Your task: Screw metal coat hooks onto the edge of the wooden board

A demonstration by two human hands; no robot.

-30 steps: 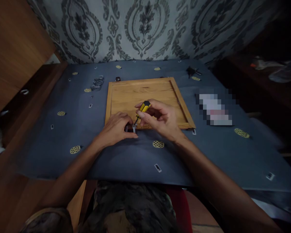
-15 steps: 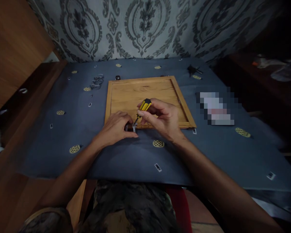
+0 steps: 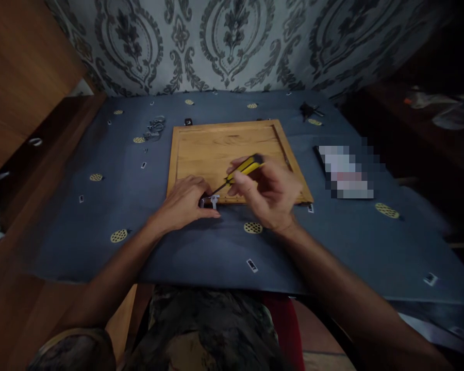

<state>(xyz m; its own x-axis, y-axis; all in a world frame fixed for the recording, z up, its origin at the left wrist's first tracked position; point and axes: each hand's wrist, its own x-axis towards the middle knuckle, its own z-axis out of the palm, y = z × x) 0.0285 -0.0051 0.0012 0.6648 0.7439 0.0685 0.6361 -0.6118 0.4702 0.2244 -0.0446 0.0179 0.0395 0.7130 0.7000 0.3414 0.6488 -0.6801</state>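
A framed wooden panel (image 3: 228, 144) lies flat on the cloth-covered table. At its near edge, left of centre, sits a small silver metal fitting (image 3: 214, 201). My left hand (image 3: 187, 202) is closed around that fitting, thumb below and fingers above, the fingertips resting on the panel's edge. In my right hand (image 3: 272, 193) is a screwdriver (image 3: 247, 167) with a yellow and black handle, gripped between thumb and fingers. Its shaft slants down to the left, and the tip is at the fitting beside my left fingers. Whether the tip sits in a screw is too small to tell.
Several loose metal pieces (image 3: 154, 128) lie at the left back. Small black pieces (image 3: 188, 122) are by the panel's far edge. A dark object (image 3: 310, 111) rests at the back right. Nearer is a blurred-out rectangular item (image 3: 348, 172). A patterned curtain (image 3: 232, 46) hangs behind.
My right hand has moved right and the screwdriver now leans lower, its handle further right. More of the metal fitting shows. My left hand has stayed in place.
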